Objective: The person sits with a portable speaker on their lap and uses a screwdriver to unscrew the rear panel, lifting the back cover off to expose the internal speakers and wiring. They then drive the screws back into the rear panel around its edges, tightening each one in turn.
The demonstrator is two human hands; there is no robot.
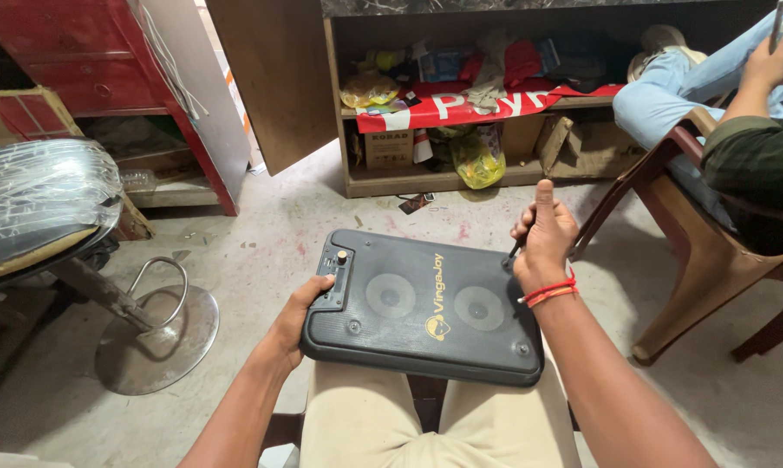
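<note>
Both hands are on a black portable speaker [422, 305] that lies face-up across the person's lap, its two round speaker cones and control panel turned toward the camera. Left hand [300, 314] grips the speaker's left edge, fingers curled under the rim and thumb resting on top just beside the small control panel [333, 277] with its knob. Right hand [543, 236] is closed in a fist around the handle of a screwdriver [517, 247], thumb pointing straight up; the dark shaft runs down from the fist and its tip meets the speaker's upper right corner. A red thread bracelet [548, 293] circles that wrist. Beyond the speaker, across the bare concrete floor [270, 225], stands an open wooden shelf unit [461, 113] crammed with bags, cardboard boxes and a red-and-white banner. Left of the speaker sits a stool with a round chrome base [157, 334] and foot ring, its seat wrapped in clear plastic, and behind it a red wooden cabinet [88, 61]. Right of the speaker, another person in light jeans sits in a brown plastic chair [695, 260], one of their hands [769, 61] raised around a phone.
</note>
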